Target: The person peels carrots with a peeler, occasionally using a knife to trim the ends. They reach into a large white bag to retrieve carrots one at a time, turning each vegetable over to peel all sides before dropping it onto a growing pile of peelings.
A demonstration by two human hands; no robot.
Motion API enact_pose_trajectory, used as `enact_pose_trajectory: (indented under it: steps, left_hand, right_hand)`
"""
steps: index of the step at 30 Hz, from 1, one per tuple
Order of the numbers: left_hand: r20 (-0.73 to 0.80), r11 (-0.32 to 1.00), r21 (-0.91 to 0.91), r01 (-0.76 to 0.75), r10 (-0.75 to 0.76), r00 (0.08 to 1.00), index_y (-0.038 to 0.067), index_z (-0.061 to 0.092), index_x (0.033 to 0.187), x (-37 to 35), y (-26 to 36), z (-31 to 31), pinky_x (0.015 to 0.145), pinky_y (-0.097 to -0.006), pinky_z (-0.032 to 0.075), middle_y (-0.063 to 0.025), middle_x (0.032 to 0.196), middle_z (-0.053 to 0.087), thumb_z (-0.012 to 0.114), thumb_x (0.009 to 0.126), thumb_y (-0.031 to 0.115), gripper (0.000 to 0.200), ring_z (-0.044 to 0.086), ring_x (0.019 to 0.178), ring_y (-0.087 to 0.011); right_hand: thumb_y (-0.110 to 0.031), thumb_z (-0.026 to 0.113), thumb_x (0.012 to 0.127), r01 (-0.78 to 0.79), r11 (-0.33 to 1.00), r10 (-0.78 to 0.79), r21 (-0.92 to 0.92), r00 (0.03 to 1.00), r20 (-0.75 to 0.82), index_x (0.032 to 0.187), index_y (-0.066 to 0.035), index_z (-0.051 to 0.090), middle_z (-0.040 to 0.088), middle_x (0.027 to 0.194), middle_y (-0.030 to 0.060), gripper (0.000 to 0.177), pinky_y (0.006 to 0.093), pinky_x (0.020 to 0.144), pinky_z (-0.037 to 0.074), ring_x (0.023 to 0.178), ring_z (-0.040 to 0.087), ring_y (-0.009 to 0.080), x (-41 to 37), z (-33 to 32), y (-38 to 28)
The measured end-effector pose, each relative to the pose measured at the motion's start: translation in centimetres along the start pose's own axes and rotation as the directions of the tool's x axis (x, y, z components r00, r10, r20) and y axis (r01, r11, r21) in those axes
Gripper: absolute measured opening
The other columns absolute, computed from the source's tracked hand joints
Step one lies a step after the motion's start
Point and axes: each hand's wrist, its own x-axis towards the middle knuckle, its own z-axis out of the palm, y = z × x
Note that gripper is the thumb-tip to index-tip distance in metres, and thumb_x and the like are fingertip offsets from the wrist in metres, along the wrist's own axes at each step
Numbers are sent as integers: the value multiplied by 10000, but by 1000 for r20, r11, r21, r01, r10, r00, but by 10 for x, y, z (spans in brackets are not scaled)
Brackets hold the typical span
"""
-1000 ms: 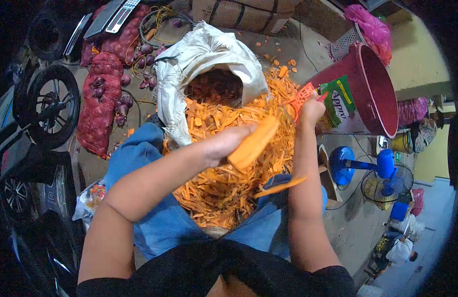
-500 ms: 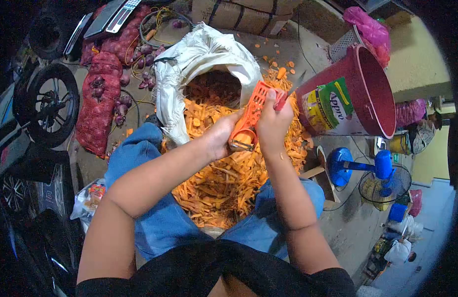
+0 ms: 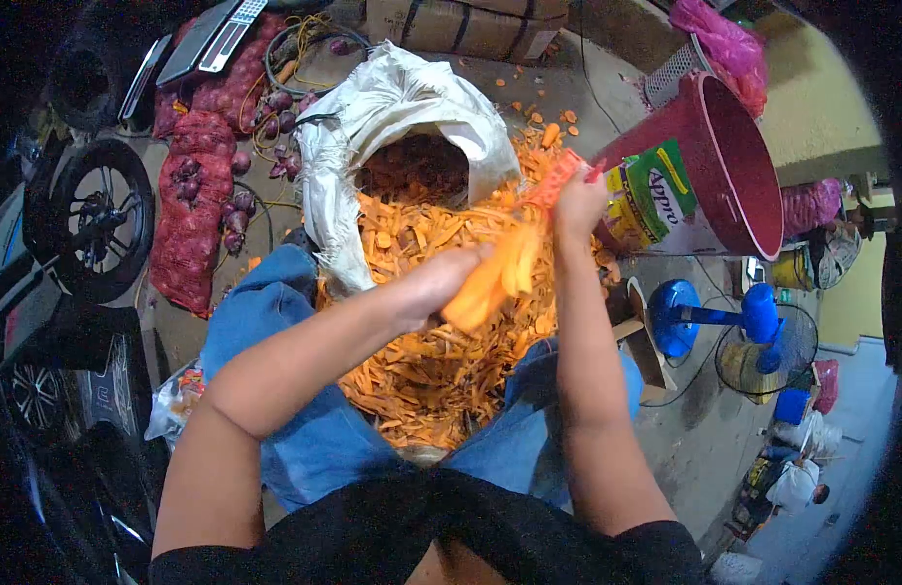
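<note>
A peeled carrot [image 3: 478, 300] is gripped in my left hand [image 3: 441, 285], low over the heap of carrot peelings [image 3: 412, 366] between my knees. My right hand [image 3: 579, 207] is closed round an orange plastic peeler [image 3: 554, 183], whose slotted body sticks out at the upper left of the fist. A blurred strip of orange peel hangs between the peeler and the carrot. Something small and red shows at the top of my right fist. Just beyond the hands, a white woven sack [image 3: 329, 185] lies with its mouth toward me, peelings spilling around it.
A dark red bucket [image 3: 687, 229] lies tilted on the right, beside a blue fan [image 3: 758, 322]. Red net bags of onions [image 3: 190, 234] stand on the left, near a motorcycle wheel [image 3: 102, 219]. A cardboard box [image 3: 470, 27] is at the back. A person [image 3: 794, 486] sits far right.
My right hand has moved up and right with the peeler, away from my left hand. The carrot, mostly behind the peeler before, now shows plainly. The view has shifted slightly.
</note>
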Motion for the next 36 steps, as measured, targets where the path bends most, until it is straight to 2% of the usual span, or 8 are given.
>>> enact_pose_trajectory:
  steps: [6,12,14,18,20,24,28,36]
  left_hand:
    - [33,999,51,5,-7,999,34,429,1063,-8,16,-5,722,-260,426,-78,972,526,295,845,303,372,534,824,-139]
    - [-10,998,-66,23,-24,1000,34,452,990,-6,16,-13,613,-262,448,-76,834,540,298,842,300,341,543,687,-145]
    - [-26,986,-163,38,-43,999,36,458,942,-5,16,-13,528,-253,454,-71,735,537,293,842,301,328,535,591,-142]
    - [-15,971,-237,36,-41,999,39,448,931,-1,13,-8,504,-277,458,-90,711,534,278,842,315,336,534,570,-163]
    - [-17,958,-281,56,-64,998,45,444,937,4,8,-11,504,-280,458,-92,713,533,266,843,320,341,534,573,-166]
    - [0,925,-379,35,-38,999,71,431,980,12,5,-13,544,-294,467,-68,776,541,211,850,328,362,541,637,-158]
    - [-65,934,-355,-38,16,998,78,427,1008,4,11,-1,627,-285,467,-59,872,545,201,855,307,356,546,727,-147]
    - [-72,976,-216,19,-36,997,73,469,978,6,5,2,571,-265,462,-41,861,555,243,848,349,380,550,680,-129]
  right_hand:
    - [-197,459,765,-280,960,280,-8,960,5,659,96,498,536,627,216,314,372,558,375,586,521,301,15,2,29]
    - [-226,473,773,-388,892,347,233,917,198,650,13,496,444,567,20,269,253,462,340,533,428,77,4,-25,-17]
    - [-205,446,789,-307,675,314,671,942,116,704,-15,484,451,586,11,211,230,459,345,498,424,69,-1,-32,-30]
    - [-200,441,802,-350,535,341,769,922,182,763,-8,470,475,642,24,198,218,480,377,537,461,91,1,-60,-48]
    - [-191,454,796,-418,550,335,723,903,267,787,-16,472,485,652,19,176,209,492,398,587,495,98,-11,-69,-61]
    - [-217,488,779,-82,891,-72,447,946,317,798,-20,491,490,664,10,198,187,485,353,552,435,65,-52,-61,-89]
    - [-197,487,781,-149,818,-95,556,917,386,793,-11,498,482,682,-8,187,207,535,352,608,417,54,-71,-46,-85]
    - [-151,503,752,206,958,-244,201,952,186,738,13,468,479,576,83,168,304,504,362,525,440,154,-55,-45,-76]
